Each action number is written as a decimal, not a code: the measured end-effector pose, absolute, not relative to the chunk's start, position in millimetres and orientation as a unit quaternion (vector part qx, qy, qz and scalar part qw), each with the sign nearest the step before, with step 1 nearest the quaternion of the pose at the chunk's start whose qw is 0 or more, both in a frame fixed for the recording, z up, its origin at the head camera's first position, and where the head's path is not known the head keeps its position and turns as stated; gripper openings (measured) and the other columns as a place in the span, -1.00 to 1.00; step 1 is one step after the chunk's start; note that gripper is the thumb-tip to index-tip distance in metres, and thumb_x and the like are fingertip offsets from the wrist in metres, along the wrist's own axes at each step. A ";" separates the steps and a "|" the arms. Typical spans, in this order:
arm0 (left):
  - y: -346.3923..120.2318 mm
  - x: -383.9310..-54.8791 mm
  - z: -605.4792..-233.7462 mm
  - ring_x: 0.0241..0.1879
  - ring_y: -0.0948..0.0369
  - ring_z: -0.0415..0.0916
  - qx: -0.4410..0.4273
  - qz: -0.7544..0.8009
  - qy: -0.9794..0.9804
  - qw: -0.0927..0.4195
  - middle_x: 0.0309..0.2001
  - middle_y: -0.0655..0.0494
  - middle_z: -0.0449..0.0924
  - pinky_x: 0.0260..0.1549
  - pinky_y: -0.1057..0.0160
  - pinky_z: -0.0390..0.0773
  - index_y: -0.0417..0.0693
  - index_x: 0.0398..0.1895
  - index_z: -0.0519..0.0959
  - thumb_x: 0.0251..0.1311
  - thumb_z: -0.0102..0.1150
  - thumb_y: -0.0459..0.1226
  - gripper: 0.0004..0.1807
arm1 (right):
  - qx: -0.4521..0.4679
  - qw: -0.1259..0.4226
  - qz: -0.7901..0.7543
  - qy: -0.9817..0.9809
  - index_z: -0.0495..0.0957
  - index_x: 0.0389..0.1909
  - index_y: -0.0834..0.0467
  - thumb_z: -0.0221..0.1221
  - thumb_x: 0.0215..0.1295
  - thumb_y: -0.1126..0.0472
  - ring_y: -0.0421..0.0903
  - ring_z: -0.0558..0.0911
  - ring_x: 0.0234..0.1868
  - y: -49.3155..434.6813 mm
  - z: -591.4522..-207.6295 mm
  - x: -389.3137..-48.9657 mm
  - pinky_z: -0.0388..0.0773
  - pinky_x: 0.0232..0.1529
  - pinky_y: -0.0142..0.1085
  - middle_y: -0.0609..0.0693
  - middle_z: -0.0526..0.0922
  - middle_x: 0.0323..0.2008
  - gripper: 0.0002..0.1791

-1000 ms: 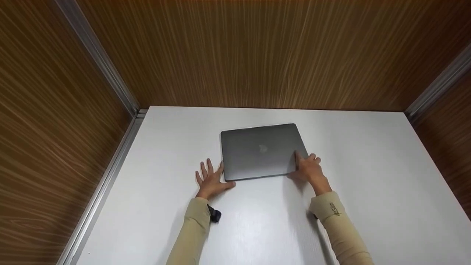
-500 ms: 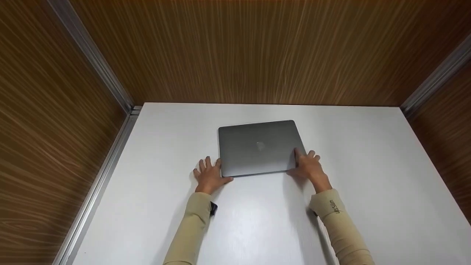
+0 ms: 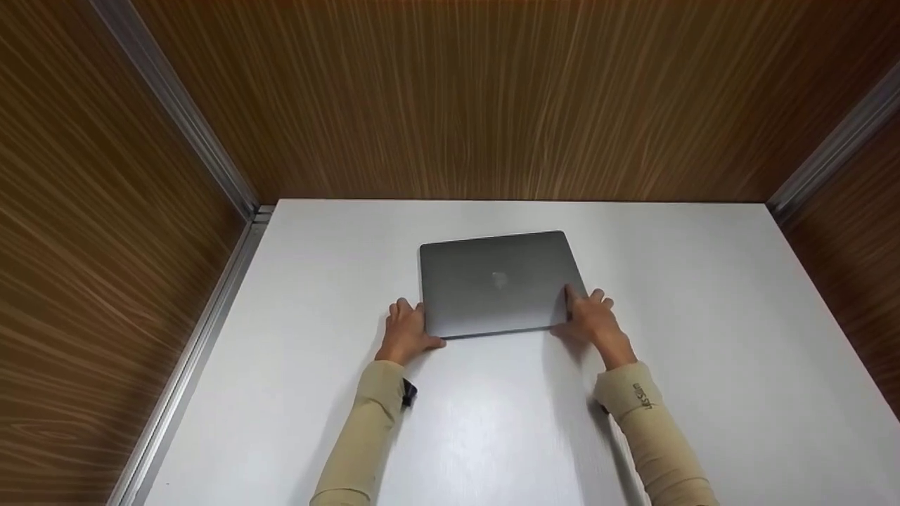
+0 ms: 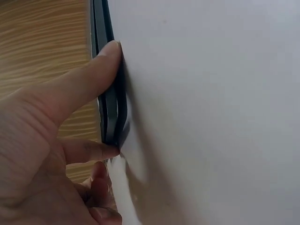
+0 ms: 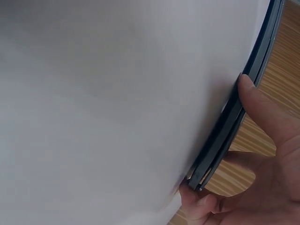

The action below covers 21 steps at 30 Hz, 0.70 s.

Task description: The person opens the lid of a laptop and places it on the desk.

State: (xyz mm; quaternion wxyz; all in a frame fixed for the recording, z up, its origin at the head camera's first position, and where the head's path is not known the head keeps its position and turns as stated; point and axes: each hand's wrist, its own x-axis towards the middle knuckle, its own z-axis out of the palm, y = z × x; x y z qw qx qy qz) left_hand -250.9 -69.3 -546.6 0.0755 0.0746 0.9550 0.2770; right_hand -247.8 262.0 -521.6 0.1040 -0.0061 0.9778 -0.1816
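Note:
A closed grey laptop (image 3: 503,284) with a logo on its lid lies flat on the white table, turned slightly. My left hand (image 3: 405,334) grips its near left corner. In the left wrist view the thumb (image 4: 105,58) lies along the laptop's front edge (image 4: 111,105), a fingertip touches the corner, and the other fingers are curled. My right hand (image 3: 594,322) grips the near right corner, index finger on the lid. The right wrist view shows the thumb (image 5: 255,96) against the front edge (image 5: 220,136) and fingers round the corner.
The white table (image 3: 302,295) meets a wood-grain panel (image 3: 457,98) at the back. Another such panel (image 3: 105,246) stands on the left behind a metal rail (image 3: 186,358), and a third (image 3: 851,281) on the right.
The left hand's spread fingers have drawn in and curled at the laptop's corner. The right hand keeps its hold, and the laptop stays in place; the view shifts slightly.

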 end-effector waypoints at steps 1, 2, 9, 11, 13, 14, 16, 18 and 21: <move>-68.9 -251.4 -546.7 0.07 -0.09 0.20 0.076 0.276 0.955 0.075 0.01 -0.24 0.29 0.15 -0.02 0.31 -0.51 0.34 0.38 -0.07 0.64 -0.16 -0.03 | -0.005 0.105 -0.184 0.977 0.11 0.50 0.38 0.47 0.14 0.08 0.53 0.35 0.09 261.9 -521.4 -247.1 0.52 -0.03 0.25 0.68 0.23 0.08 0.04; -68.7 -251.9 -546.7 0.06 -0.08 0.20 0.077 0.276 0.955 0.074 0.00 -0.23 0.29 0.14 -0.02 0.31 -0.51 0.33 0.39 -0.07 0.65 -0.16 -0.04 | -0.004 0.106 -0.186 0.977 0.11 0.50 0.38 0.47 0.14 0.08 0.53 0.35 0.09 262.1 -521.4 -246.4 0.52 -0.03 0.25 0.68 0.23 0.08 0.04; -68.6 -253.8 -547.1 -0.02 -0.05 0.22 0.083 0.262 0.959 0.064 -0.07 -0.15 0.32 -0.03 0.01 0.24 -0.44 0.27 0.49 -0.13 0.67 -0.14 -0.10 | 0.006 0.116 -0.203 0.972 0.09 0.50 0.37 0.47 0.14 0.08 0.56 0.32 0.15 263.7 -521.5 -241.7 0.49 0.02 0.30 0.69 0.21 0.11 0.04; -68.2 -254.1 -546.5 -0.04 -0.04 0.22 0.086 0.258 0.960 0.066 -0.07 -0.15 0.32 -0.06 0.02 0.21 -0.41 0.28 0.49 -0.11 0.66 -0.13 -0.09 | 0.007 0.120 -0.202 0.972 0.08 0.50 0.38 0.46 0.16 0.07 0.55 0.32 0.13 264.6 -521.5 -239.8 0.48 0.02 0.29 0.68 0.20 0.11 0.04; -67.0 -255.0 -545.4 -0.06 -0.03 0.21 0.089 0.254 0.961 0.068 -0.08 -0.15 0.32 -0.08 0.02 0.20 -0.40 0.28 0.49 -0.11 0.66 -0.12 -0.11 | 0.007 0.121 -0.197 0.973 0.08 0.49 0.39 0.45 0.17 0.06 0.53 0.33 0.11 265.9 -521.2 -238.0 0.48 0.02 0.27 0.68 0.20 0.11 0.04; -66.4 -255.5 -544.8 -0.07 -0.02 0.20 0.090 0.254 0.961 0.070 -0.08 -0.14 0.31 -0.08 0.01 0.19 -0.40 0.29 0.48 -0.10 0.65 -0.12 -0.10 | 0.008 0.122 -0.196 0.973 0.08 0.49 0.40 0.45 0.18 0.06 0.52 0.33 0.10 266.7 -521.1 -237.2 0.48 0.01 0.27 0.68 0.20 0.10 0.04; -65.1 -256.9 -544.0 -0.09 -0.01 0.19 0.092 0.253 0.960 0.073 -0.08 -0.14 0.31 -0.09 0.01 0.18 -0.40 0.31 0.47 -0.09 0.65 -0.12 -0.09 | 0.010 0.125 -0.194 0.973 0.08 0.48 0.39 0.44 0.19 0.06 0.50 0.34 0.08 268.1 -520.9 -235.6 0.48 0.01 0.26 0.67 0.21 0.09 0.02; -63.9 -258.8 -543.6 -0.07 -0.01 0.19 0.091 0.250 0.961 0.075 -0.06 -0.15 0.31 -0.07 0.00 0.19 -0.40 0.31 0.47 -0.09 0.65 -0.12 -0.09 | 0.012 0.126 -0.195 0.973 0.08 0.48 0.39 0.43 0.20 0.07 0.50 0.35 0.07 269.4 -520.2 -233.9 0.48 0.01 0.26 0.66 0.22 0.08 0.01; -63.0 -260.3 -543.7 -0.07 -0.01 0.19 0.093 0.250 0.961 0.078 -0.04 -0.16 0.32 -0.04 -0.02 0.19 -0.38 0.33 0.46 -0.10 0.65 -0.13 -0.08 | 0.010 0.127 -0.194 0.973 0.10 0.46 0.40 0.43 0.19 0.10 0.51 0.38 0.06 270.6 -519.0 -230.4 0.48 0.01 0.27 0.66 0.25 0.05 -0.02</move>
